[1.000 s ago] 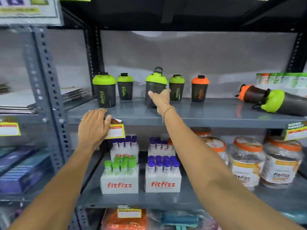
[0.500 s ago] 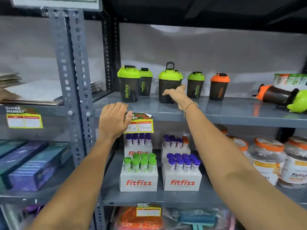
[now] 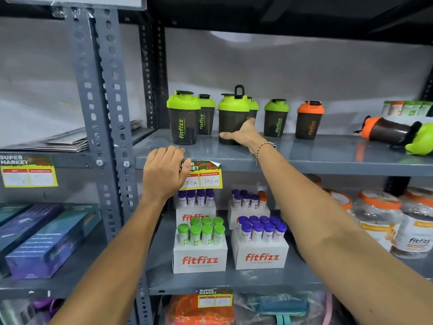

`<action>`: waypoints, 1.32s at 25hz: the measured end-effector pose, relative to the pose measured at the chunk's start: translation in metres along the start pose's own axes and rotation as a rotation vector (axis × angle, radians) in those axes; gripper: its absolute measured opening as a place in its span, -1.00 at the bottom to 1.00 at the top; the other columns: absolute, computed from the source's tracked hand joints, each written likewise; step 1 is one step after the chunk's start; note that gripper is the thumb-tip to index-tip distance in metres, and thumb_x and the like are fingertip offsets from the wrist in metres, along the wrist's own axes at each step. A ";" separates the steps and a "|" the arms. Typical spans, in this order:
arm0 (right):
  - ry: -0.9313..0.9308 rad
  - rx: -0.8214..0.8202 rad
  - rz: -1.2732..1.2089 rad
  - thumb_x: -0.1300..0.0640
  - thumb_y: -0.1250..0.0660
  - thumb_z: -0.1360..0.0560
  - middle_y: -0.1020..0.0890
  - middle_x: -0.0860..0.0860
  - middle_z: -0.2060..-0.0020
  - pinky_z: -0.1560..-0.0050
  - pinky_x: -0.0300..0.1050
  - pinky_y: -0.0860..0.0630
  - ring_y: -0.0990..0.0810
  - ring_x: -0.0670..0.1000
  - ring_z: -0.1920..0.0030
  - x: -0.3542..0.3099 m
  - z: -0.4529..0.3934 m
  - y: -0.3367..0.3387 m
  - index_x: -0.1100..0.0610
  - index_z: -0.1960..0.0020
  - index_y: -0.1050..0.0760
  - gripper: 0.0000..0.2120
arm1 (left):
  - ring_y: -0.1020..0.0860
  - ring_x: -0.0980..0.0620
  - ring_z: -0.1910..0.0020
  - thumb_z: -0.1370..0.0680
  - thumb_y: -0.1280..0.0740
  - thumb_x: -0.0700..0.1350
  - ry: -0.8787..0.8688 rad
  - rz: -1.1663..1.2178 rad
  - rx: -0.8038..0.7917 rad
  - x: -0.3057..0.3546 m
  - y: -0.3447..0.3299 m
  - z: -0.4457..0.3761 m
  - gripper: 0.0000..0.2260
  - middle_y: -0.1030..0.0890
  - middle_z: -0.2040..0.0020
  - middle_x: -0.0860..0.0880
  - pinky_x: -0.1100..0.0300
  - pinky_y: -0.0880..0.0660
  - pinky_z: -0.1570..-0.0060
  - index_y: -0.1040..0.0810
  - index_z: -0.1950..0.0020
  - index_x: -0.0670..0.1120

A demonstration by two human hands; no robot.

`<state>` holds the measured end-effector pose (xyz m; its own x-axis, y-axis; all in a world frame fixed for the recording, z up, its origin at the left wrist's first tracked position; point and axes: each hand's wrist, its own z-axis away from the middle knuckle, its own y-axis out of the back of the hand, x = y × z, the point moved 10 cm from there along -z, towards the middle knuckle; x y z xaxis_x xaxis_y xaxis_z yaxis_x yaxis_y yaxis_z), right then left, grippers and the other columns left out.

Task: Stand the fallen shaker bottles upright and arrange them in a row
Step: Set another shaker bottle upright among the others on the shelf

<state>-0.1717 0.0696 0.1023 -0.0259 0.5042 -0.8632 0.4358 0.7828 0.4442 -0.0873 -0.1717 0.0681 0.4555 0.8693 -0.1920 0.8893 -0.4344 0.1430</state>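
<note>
My right hand [image 3: 243,134] grips a green-lidded shaker [image 3: 232,120] at frame centre, upright among five others. Two shakers [image 3: 396,134] at far right lie fallen (still to do). My left hand [image 3: 164,172] rests, empty, on the shelf edge [image 3: 328,164].

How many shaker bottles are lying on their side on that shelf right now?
2, both at the shelf's far right: an orange-lidded bottle and a green-lidded bottle in front of it, cut off by the frame edge. More may lie beyond the edge.
</note>
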 end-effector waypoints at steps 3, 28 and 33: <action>-0.035 -0.039 -0.014 0.03 -0.53 -0.34 -0.10 0.19 -0.53 -0.47 0.00 -0.20 -0.16 0.16 -0.51 0.000 0.001 -0.004 0.31 -0.50 0.38 0.20 | -0.52 -0.13 0.23 -0.67 0.00 0.05 0.011 -0.004 0.013 -0.001 0.000 0.000 -0.56 -0.62 0.14 -0.10 0.04 -0.37 0.10 -0.57 0.05 -0.18; 0.018 0.001 0.013 0.00 -0.59 -0.26 -0.18 0.16 -0.46 -0.40 -0.06 -0.27 -0.20 0.12 -0.46 0.000 0.009 0.000 0.27 -0.45 0.09 0.08 | -0.53 -0.15 0.17 -0.62 -0.10 0.03 0.053 0.021 -0.069 -0.004 -0.003 0.001 -0.64 -0.63 0.09 -0.12 0.05 -0.35 0.02 -0.58 0.02 -0.19; 0.020 -0.037 -0.029 0.14 -0.54 -0.35 -0.12 0.13 -0.53 -0.39 -0.09 -0.24 -0.19 0.13 -0.49 0.002 0.009 -0.002 0.31 -0.47 0.24 0.08 | -0.53 -0.14 0.17 -0.63 -0.08 0.04 0.061 0.032 -0.088 -0.004 -0.005 0.001 -0.63 -0.63 0.09 -0.12 0.06 -0.35 0.03 -0.58 0.01 -0.19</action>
<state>-0.1646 0.0654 0.0978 -0.0559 0.4878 -0.8712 0.4010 0.8101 0.4278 -0.0934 -0.1734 0.0670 0.4777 0.8693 -0.1273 0.8662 -0.4419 0.2332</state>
